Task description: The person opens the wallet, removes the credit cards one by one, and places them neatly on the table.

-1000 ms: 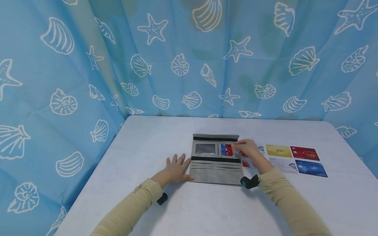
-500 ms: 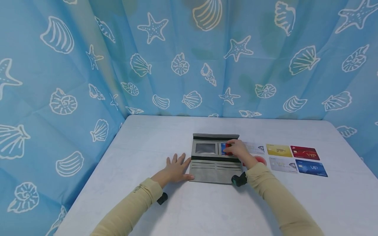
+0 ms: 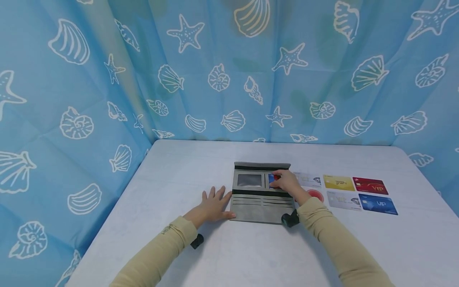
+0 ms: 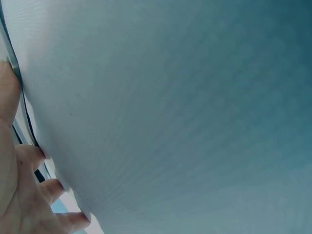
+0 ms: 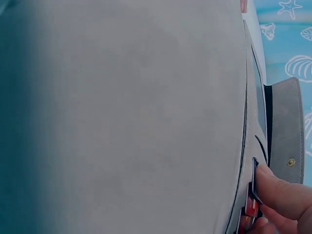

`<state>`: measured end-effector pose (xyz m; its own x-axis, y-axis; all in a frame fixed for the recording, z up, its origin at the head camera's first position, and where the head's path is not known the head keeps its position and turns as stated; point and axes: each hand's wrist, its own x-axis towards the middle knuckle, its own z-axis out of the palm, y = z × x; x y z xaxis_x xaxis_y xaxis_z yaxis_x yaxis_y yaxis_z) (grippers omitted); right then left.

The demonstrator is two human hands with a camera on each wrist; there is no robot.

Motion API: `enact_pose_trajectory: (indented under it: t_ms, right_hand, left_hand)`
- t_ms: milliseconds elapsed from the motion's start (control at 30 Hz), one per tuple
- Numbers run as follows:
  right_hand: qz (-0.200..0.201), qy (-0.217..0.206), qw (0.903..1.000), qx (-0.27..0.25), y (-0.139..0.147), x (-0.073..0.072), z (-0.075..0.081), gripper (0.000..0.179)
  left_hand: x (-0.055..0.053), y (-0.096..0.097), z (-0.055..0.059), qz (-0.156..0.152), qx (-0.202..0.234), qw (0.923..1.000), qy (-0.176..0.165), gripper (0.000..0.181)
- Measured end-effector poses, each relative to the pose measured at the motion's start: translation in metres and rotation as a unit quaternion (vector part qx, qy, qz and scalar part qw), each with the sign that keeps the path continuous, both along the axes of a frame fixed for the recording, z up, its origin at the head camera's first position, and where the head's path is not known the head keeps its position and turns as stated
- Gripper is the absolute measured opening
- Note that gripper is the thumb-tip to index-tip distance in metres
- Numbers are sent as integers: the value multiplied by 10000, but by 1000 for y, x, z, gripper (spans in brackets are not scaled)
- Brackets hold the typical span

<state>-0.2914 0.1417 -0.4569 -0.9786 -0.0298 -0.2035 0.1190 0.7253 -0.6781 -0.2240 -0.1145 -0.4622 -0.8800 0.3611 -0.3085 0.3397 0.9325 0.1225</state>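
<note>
A grey long wallet (image 3: 247,215) lies unfolded on the white table, with slots in its near half and a dark window (image 3: 250,180) in its far half. Right of that window, my right hand (image 3: 289,184) pinches a blue card (image 3: 271,181) between thumb and fingers at the pocket, hiding much of it. A red card (image 5: 251,205) sits beside the blue one in the right wrist view, near the fingers. My left hand (image 3: 213,207) rests flat with fingers spread, its thumb on the wallet's left edge.
Right of the wallet lie several flat cards: a yellow card (image 3: 338,183), a red VIP card (image 3: 371,186), a blue VIP card (image 3: 378,204), whitish ones (image 3: 343,200) and one with a red circle (image 3: 315,195). A shell-patterned curtain (image 3: 222,99) hangs behind the table.
My right hand has moved left from the right end of the cards in the pocket to over them, then barely shifted. The left hand has stayed in place.
</note>
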Motion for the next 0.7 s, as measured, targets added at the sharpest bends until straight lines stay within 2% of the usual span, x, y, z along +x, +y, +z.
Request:
enact_pose_trajectory:
  t_ms: [167,267,500,600,700]
  right_hand:
    - [94,421,9990,121,-1,1,1,45]
    - [17,547,9985,-34,-1,2,2,41]
    - [-471,312,9947,-861,1,2,1,33]
    - [-577,202,9902,-1252,2,2,0,33]
    - [-655,132,9876,-1420,3,3,-1,34]
  left_hand:
    - [0,0,-1,-19,4,10000,-24,81]
    - [0,-1,-1,-34,20,10000,-37,80]
    - [-1,-1,-2,32,-12,10000,-36,81]
    - [-1,-1,-3,61,-31,10000,-33,82]
    - [-2,-1,-4,68,-5,10000,-12,82]
